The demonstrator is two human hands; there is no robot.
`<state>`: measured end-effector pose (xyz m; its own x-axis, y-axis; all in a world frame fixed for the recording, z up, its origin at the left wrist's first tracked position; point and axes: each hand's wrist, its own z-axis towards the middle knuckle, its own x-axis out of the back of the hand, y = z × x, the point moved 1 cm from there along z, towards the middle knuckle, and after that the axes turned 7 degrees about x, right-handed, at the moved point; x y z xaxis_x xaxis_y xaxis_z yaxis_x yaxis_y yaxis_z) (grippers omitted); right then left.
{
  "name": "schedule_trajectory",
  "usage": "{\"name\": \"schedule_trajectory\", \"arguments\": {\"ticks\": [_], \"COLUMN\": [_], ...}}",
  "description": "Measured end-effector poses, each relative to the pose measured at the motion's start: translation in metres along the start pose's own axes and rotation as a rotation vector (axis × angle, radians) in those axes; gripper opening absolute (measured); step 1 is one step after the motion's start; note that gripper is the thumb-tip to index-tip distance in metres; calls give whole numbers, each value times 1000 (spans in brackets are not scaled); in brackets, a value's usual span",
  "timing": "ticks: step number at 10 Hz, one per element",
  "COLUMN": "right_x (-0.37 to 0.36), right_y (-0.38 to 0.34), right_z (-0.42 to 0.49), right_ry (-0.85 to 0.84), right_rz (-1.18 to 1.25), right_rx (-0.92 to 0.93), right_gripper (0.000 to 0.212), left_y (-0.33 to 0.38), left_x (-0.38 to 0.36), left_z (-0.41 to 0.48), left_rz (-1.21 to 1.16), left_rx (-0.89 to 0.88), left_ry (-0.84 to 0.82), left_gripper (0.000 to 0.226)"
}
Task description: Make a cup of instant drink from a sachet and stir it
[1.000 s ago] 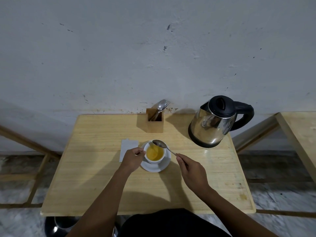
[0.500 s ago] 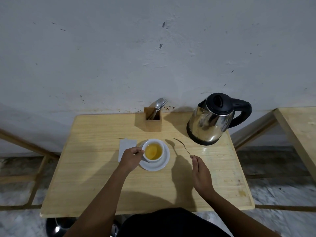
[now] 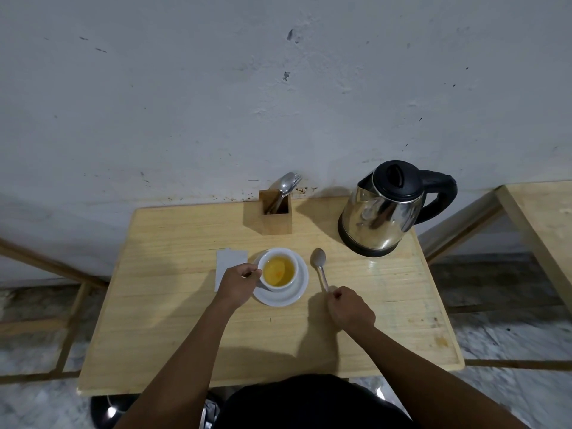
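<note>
A white cup (image 3: 293, 257) holding a yellow-orange drink (image 3: 278, 271) stands on a white saucer (image 3: 301, 289) in the middle of the wooden table (image 3: 173, 305). My left hand (image 3: 239, 283) grips the cup's handle on its left side. My right hand (image 3: 350, 310) pinches the handle end of a metal spoon (image 3: 320, 265), which lies flat on the table just right of the saucer, bowl pointing away from me. A white sachet (image 3: 228, 264) lies on the table left of the cup, partly under my left hand.
A steel electric kettle (image 3: 383, 212) with a black lid and handle stands at the back right. A wooden cutlery holder (image 3: 276, 216) with a spoon and fork is at the back centre, by the wall. Another wooden table (image 3: 548, 218) is at the far right.
My right hand lifted the spoon out of the cup, swung it right and lowered it flat onto the table beside the saucer. My left hand stayed on the cup handle.
</note>
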<state>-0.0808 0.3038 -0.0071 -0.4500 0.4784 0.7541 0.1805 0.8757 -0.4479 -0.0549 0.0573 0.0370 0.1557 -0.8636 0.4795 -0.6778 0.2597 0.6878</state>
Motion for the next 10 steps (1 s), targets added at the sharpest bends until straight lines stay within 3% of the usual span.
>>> {"name": "schedule_trajectory", "arguments": {"ticks": [2,5,7,9,10], "right_x": [3,6,7,21,35], "right_y": [-3,-7,-7,-16,-32], "right_z": [10,9,8,5,9], "right_ry": [-64,-16,-29,-1,73], "right_rz": [-23,61,-11,-105,-57], "right_rx": [-7,0,10,68,181], "right_gripper": [43,22,24,30,29], "left_y": [-3,1,3,6,10], "left_x": [1,1,1,2,4], "left_z": [1,-1,-4,-4,-5], "left_rz": [12,21,8,-28,-16], "left_rx": [-4,-6,10,47,49], "left_ry": [-12,-4,-7,-35,-42], "left_gripper": [28,26,26,24,27]}}
